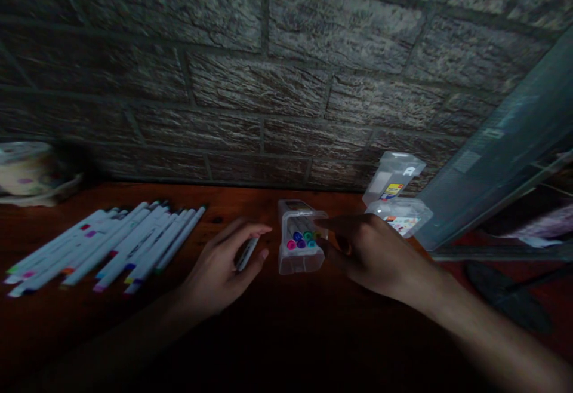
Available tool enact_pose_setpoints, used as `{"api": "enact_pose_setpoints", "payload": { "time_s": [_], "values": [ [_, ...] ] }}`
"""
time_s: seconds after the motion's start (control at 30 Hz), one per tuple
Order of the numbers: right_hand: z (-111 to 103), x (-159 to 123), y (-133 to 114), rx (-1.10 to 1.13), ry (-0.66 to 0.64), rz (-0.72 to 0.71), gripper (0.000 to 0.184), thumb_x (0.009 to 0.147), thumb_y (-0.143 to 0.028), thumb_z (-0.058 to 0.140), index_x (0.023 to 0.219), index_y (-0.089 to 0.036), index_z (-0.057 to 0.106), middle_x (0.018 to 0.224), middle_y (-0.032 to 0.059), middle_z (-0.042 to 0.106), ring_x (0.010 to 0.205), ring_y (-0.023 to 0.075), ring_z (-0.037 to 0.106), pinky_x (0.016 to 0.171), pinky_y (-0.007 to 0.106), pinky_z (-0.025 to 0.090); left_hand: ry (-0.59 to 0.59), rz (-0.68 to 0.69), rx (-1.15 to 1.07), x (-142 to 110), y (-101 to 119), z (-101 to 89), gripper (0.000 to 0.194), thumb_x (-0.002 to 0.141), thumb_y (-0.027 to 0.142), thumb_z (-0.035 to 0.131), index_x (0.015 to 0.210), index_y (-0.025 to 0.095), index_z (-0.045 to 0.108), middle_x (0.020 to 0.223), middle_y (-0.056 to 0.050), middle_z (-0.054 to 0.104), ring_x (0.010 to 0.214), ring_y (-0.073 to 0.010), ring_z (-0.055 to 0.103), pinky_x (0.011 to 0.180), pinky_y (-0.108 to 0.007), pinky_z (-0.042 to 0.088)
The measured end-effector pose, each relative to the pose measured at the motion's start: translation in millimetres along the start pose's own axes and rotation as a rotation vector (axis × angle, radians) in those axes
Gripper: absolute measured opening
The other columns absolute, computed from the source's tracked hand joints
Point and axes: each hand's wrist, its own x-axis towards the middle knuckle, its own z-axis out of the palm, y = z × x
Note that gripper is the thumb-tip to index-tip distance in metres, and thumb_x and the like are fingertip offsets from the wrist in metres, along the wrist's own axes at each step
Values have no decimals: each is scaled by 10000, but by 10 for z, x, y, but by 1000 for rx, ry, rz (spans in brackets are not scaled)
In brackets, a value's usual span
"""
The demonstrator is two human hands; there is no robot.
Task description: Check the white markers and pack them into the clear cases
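Observation:
A clear plastic case (pixel 302 263) lies on the wooden table in front of me, its open end toward me. Inside it are several white markers with pink, blue, purple, green and teal ends (pixel 301 240). My right hand (pixel 371 246) is at the right side of the opening, its index finger and thumb around a marker with a yellow-green end (pixel 317 235), partly hidden by the fingers. To the left of the case, my left hand (pixel 224 261) is curled around a white marker (pixel 246 255), with thumb and fingertips apart at the front.
Many loose white markers (pixel 134 243) lie side by side at the left. A second clear case (pixel 398 211) stands with its lid up at the back right. A pale pot (pixel 27 172) is at the far left. A stone-block wall (pixel 286 82) rises behind the table.

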Motion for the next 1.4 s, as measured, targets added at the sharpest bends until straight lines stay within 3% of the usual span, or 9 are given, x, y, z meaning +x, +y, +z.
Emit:
{"api": "enact_pose_setpoints", "payload": {
  "time_s": [0.17,0.3,0.4,0.63,0.87,1.0,1.17,1.3,1.4],
  "values": [
    [5,-95,21,192,241,-33,191,904,-158,576,870,-180,762,699,23,745,514,125,613,490,235,413,-3,-7,5,-3,-8,6,251,977,187,598,1219,250,623,1105,-45,704,1007,-205,700,862,-316,566],
    [96,-123,57,220,488,-63,318,931,-189,591,613,-191,608,480,-36,532,402,87,455,429,229,309,-8,-8,-3,11,5,-3,203,976,186,592,1162,235,654,1066,-45,715,979,-203,707,842,-309,560],
    [125,-108,75,266,566,-81,388,917,-156,610,550,-206,496,450,-67,418,385,68,373,416,232,254,-11,-5,-23,37,-8,-16,149,977,187,576,1072,221,686,1007,-39,717,929,-193,706,804,-295,549],
    [241,-23,-366,389,452,-267,376,923,-143,574,575,-223,457,492,-59,469,428,82,406,457,242,286,16,-117,-29,135,-264,-59,141,944,185,574,966,196,712,790,-5,656,745,-166,652,672,-267,482],
    [873,165,-902,198,263,-449,297,925,-208,537,630,-207,567,523,-29,587,460,116,509,479,281,291,38,-199,15,211,-470,-108,168,947,162,550,1020,185,699,853,-22,723,799,-175,691,713,-271,501],
    [1126,172,-949,184,255,-435,295,989,-219,488,737,-200,640,597,-2,658,528,132,589,503,266,349,-23,-199,64,191,-460,-65,177,941,134,561,1000,205,711,876,-10,770,798,-163,727,738,-258,535],
    [1114,102,-859,246,278,-429,342,1006,-198,481,673,-213,554,557,-12,591,488,123,521,516,269,352,-74,-254,230,218,-471,-128,199,926,140,579,1004,231,737,1049,-47,774,997,-213,724,896,-302,537],
    [1040,99,-806,314,271,-416,363,1002,-175,496,642,-215,513,529,-34,532,459,106,484,511,266,325,-119,-387,403,272,-562,-411,206,915,170,601,1068,213,732,1143,-109,748,1044,-270,708,923,-361,521],
    [1033,97,-801,338,265,-416,353,996,-187,512,645,-214,531,532,-31,540,468,111,494,516,271,320,-177,-475,505,286,-638,-700,196,919,240,619,1091,205,707,1060,-126,760,1052,-311,696,888,-381,517]
  ]
}}
